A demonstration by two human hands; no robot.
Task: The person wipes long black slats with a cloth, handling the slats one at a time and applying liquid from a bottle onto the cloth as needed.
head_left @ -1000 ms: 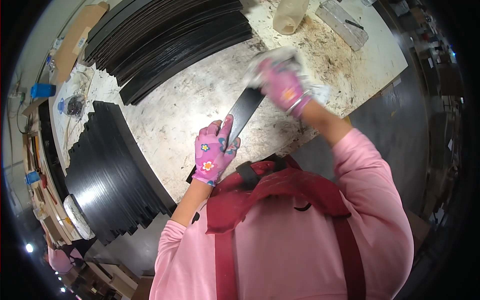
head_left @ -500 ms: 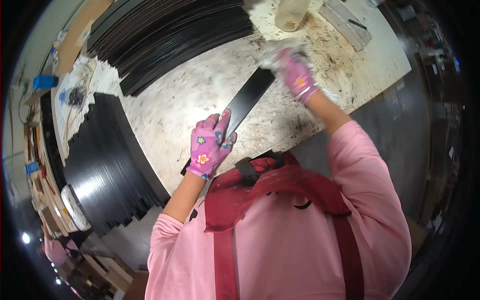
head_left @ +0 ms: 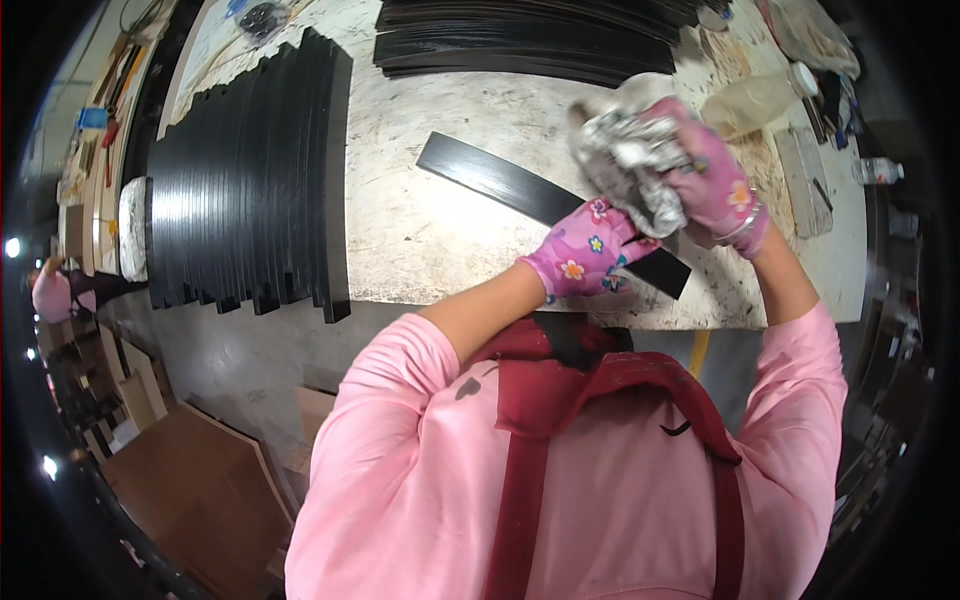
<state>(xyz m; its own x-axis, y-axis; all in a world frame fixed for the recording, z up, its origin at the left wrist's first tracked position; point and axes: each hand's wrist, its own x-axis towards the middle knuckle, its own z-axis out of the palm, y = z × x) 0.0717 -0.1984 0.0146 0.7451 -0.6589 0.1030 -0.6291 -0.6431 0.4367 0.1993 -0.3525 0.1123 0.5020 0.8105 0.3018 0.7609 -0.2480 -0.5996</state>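
Observation:
A flat black strip (head_left: pixel 500 183), smooth and shiny, lies slantwise on the pale, stained worktable (head_left: pixel 400 240), from upper left to lower right. My left hand (head_left: pixel 592 250), in a pink flowered glove, grips the strip near its lower right end, fingers bent over it. Just beyond, my right hand (head_left: pixel 712 175), gloved the same way, clutches a crumpled whitish-grey rag (head_left: pixel 630 150). The rag hangs close above the strip and the left fingertips; whether it touches them I cannot tell. Part of the strip is hidden under the left hand and rag.
Black strips stand in a tight row (head_left: pixel 245 180) at the left table edge, and another stack (head_left: pixel 530 40) lies at the back. Toward the right are a cloudy plastic bottle (head_left: pixel 755 103), a greyish block (head_left: pixel 803 185) and a small clear bottle (head_left: pixel 880 171). Another person (head_left: pixel 62 292) is far left.
The strip has swung round, now slanting down to the right. My left hand has moved to its right end, and the right hand has brought the rag in near it. The view has turned too.

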